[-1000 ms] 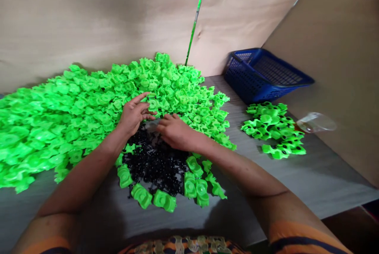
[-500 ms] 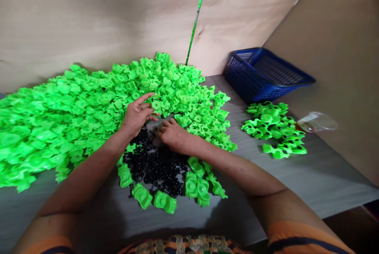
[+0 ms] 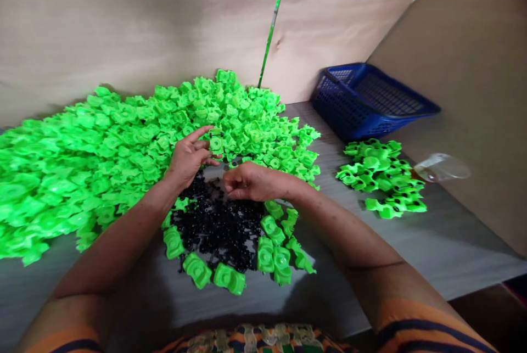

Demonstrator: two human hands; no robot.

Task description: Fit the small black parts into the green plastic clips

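Green plastic fills much of the bench [image 3: 448, 248] before us: a broad heap [image 3: 102, 155] of moulded pieces spreads along the back and to our left. In front of it, our left hand [image 3: 185, 163] holds up one green piece [image 3: 216, 145], fingers clamped on its edges, with a dark bar across its upper part. Our right hand [image 3: 253, 181] is just beside it, at the far end of a pile of small black parts [image 3: 218, 232]; its fingers curl inward, and we cannot tell whether they grip anything. Loose green pieces [image 3: 229, 279] ring the near side of that pile. Off to our right, a cluster of green pieces with black parts [image 3: 379, 174] lies before a blue basket [image 3: 366, 108], near a clear plastic container [image 3: 444, 167].
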